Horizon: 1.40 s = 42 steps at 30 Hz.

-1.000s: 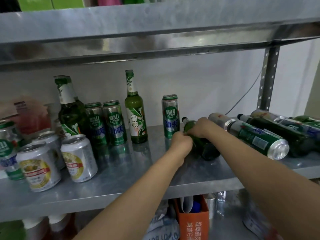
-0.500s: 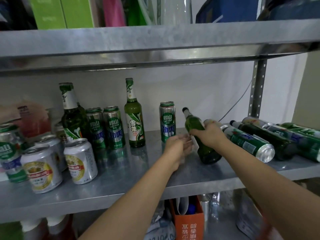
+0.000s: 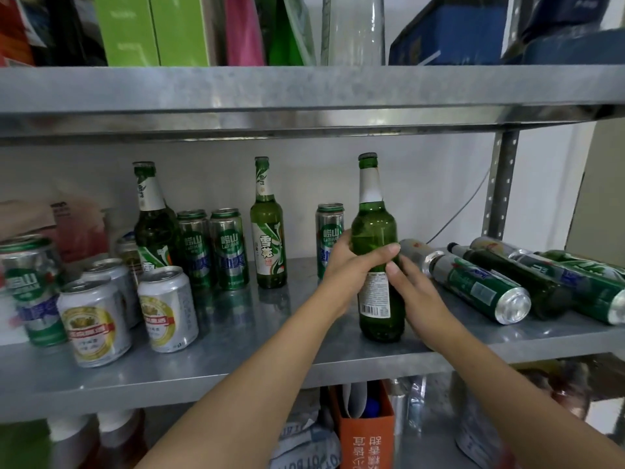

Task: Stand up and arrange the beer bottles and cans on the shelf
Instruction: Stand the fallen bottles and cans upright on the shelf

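Observation:
A green beer bottle [image 3: 373, 228] stands upright on the metal shelf [image 3: 243, 336], right of middle. My left hand [image 3: 351, 265] grips its body from the left. My right hand [image 3: 414, 296] holds its lower right side, thumb on the back label. Behind my left hand stands a tall green can [image 3: 329, 228]. Further left stand another green bottle [image 3: 268, 231], two tall green cans [image 3: 213, 248] and a darker bottle [image 3: 152, 225]. To the right a green can [image 3: 480, 287], a dark bottle [image 3: 517, 282] and more bottles and cans [image 3: 581, 279] lie on their sides.
Short silver cans [image 3: 132, 316] stand at the shelf's front left, with a tall can [image 3: 30, 286] at the left edge. The upper shelf board [image 3: 304, 93] hangs low above the bottle tops. An upright post [image 3: 500, 184] stands at the back right. An orange box [image 3: 367, 434] sits below.
The green bottle went from lying on the shelf, through a tilt, to standing upright. My left hand moved from beside it to gripping its body.

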Motion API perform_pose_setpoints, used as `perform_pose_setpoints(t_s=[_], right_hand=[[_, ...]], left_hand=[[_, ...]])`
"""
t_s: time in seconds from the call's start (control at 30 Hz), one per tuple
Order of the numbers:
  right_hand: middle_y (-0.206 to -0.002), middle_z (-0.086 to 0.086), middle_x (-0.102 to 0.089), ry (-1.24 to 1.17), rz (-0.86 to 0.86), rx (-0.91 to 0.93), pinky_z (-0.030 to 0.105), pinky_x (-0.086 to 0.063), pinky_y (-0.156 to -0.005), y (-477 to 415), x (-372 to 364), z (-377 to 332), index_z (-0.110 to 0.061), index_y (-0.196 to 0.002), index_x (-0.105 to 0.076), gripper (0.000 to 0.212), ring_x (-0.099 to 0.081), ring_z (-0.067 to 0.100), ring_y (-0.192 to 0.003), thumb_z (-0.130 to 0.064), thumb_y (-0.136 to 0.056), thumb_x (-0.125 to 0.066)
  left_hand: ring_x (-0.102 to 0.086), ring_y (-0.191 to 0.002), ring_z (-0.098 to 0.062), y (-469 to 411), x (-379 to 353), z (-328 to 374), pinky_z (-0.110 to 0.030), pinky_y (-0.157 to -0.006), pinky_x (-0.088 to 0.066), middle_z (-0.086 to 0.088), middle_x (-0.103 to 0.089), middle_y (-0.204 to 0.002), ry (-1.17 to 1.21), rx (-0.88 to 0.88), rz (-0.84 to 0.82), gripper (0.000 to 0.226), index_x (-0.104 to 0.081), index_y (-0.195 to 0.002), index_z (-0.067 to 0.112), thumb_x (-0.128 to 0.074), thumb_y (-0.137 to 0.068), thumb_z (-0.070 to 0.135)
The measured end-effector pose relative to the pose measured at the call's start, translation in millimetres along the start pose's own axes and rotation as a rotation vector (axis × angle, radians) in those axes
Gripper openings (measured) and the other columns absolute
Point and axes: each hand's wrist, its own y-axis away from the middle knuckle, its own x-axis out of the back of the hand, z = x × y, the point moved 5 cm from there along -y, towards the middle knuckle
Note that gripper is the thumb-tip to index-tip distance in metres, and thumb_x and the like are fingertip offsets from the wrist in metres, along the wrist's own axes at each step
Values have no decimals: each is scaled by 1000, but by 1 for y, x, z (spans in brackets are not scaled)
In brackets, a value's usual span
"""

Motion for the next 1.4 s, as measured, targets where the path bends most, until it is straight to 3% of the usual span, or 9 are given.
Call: perform_pose_setpoints(t_s=[0.13, 0.23, 0.4, 0.6, 0.73, 0.8, 0.9, 1.1, 1.4], right_hand=[[-106, -15, -71, 303, 49, 99, 13, -48, -80, -3, -30, 5, -34, -118, -59, 23, -65, 2, -102, -40, -97, -51], [-105, -20, -62, 574, -12, 153, 13, -49, -77, -11, -63, 12, -19, -138, -40, 57, -62, -3, -94, -30, -88, -65], [-121, 10, -63, 762, 42, 92, 37, -51, -90, -30, -88, 32, -6, -135, -44, 49, -61, 27, -110, -15, -90, -60], [-131, 3, -59, 356, -330, 64, 26, -46, -101, -64, -94, 45, -9, -140, -42, 63, -57, 11, -122, 1, -84, -69], [-128, 0, -59, 412, -375, -13, 39, -47, -104, -85, -84, 74, -18, -138, -38, 72, -57, 12, -119, -22, -77, -74], [-122, -2, -60, 496, -337, -31, 37, -50, -99, -91, -81, 81, -18, -137, -39, 74, -59, 14, -114, -28, -73, -74], [-113, -11, -61, 513, -227, 49, 23, -53, -87, -81, -84, 78, -19, -134, -41, 71, -61, 7, -104, -27, -73, -76], [-95, 11, -63, 1251, 25, 263, 32, -43, -62, -58, -87, 55, -9, -104, -54, 55, -61, 29, -86, -55, -74, -63], [-99, 8, -68, 964, -168, 114, 37, -54, -71, -63, -81, 51, -13, -108, -63, 42, -64, 23, -85, -50, -87, -61]], left_hand=[[-64, -94, -5, 7, 34, 11, -26, -80, -53, 16, -64, -103, -283, -136, 347, 68, -48, -114, 35, -88, -60, 36], [-60, -101, -10, 12, 53, 19, -25, -71, -45, 16, -58, -117, -593, -175, 571, 83, -39, -126, 37, -82, -57, 57], [-60, -111, -20, 9, 63, 14, -38, -77, -48, 7, -54, -128, -816, -205, 704, 97, -31, -132, 34, -75, -54, 70], [-60, -115, -18, -4, 101, -28, -44, -97, -51, 2, -60, -126, -628, -103, 415, 88, -38, -137, 27, -74, -64, 60], [-62, -115, -12, -6, 121, -43, -34, -101, -49, 0, -65, -121, -349, -82, 220, 65, -51, -129, 27, -77, -70, 28], [-65, -108, -7, -7, 125, -43, -24, -92, -51, 3, -68, -114, -336, -80, 223, 60, -55, -123, 26, -81, -69, 20], [-65, -107, -15, -6, 127, -41, -36, -95, -53, -2, -68, -115, -372, -75, 331, 72, -53, -129, 15, -88, -66, 16], [-58, -114, -15, 14, 115, -31, -38, -87, -53, 7, -56, -131, -852, -120, 621, 94, -28, -137, 34, -79, -62, 58], [-61, -114, -21, 7, 131, -43, -34, -96, -50, 2, -65, -121, -638, -31, 420, 64, -48, -138, 18, -75, -82, 31]])
